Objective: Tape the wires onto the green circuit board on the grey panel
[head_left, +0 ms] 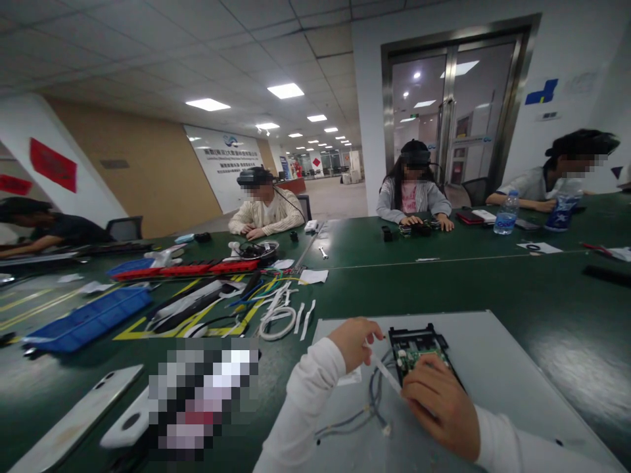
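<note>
A thin white strip (387,373) stretches between my two hands. The fingers of my left hand (355,343) are closed on its upper end. Its lower end meets the curled fingers of my right hand (441,406), which lies over a green circuit board (411,358) in a black frame (414,333) and hides part of both. Grey cables (375,394) with small white connectors trail from the board's left side. All of this lies on a large light grey panel (497,368).
White strips (306,320) and a coiled white cable (279,323) lie to the left, near a blue tray (89,320). A white panel-like piece (73,420) lies front left. Bottles (506,213) stand at the far right. Several people (413,180) sit around the table.
</note>
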Demonstrator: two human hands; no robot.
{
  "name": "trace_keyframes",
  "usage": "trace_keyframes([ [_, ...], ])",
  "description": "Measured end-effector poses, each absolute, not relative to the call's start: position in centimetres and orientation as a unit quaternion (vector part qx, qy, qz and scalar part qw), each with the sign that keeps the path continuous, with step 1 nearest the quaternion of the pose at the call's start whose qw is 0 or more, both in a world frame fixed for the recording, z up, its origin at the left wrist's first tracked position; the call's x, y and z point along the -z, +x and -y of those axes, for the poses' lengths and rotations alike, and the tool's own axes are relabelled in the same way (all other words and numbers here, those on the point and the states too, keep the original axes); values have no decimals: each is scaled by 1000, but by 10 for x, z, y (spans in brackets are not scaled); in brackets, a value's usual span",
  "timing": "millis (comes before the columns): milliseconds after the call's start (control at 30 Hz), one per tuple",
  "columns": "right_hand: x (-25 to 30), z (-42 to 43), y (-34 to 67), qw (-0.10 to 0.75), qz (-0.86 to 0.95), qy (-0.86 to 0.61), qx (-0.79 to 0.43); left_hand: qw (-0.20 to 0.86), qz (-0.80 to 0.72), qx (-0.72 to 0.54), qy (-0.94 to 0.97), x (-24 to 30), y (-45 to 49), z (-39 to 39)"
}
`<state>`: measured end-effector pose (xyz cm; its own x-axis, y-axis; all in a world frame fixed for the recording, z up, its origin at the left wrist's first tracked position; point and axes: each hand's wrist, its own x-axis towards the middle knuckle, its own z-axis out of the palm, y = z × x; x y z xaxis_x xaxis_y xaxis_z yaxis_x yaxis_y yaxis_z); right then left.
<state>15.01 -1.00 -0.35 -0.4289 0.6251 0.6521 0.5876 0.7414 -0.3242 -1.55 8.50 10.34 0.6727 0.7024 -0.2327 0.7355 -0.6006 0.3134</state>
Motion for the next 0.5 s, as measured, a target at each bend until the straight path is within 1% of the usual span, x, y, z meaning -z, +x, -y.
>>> trace_keyframes([
  [67,5,10,151,390,846,-363,-27,178,-407,54,894,-101,-15,-88],
  [300,7,11,150,343,856,-386,-27,195,-399,79,893,-79,-16,-102],
  [500,15,7,147,338,851,-403,-20,116,-385,94,911,-57,-11,-108],
])
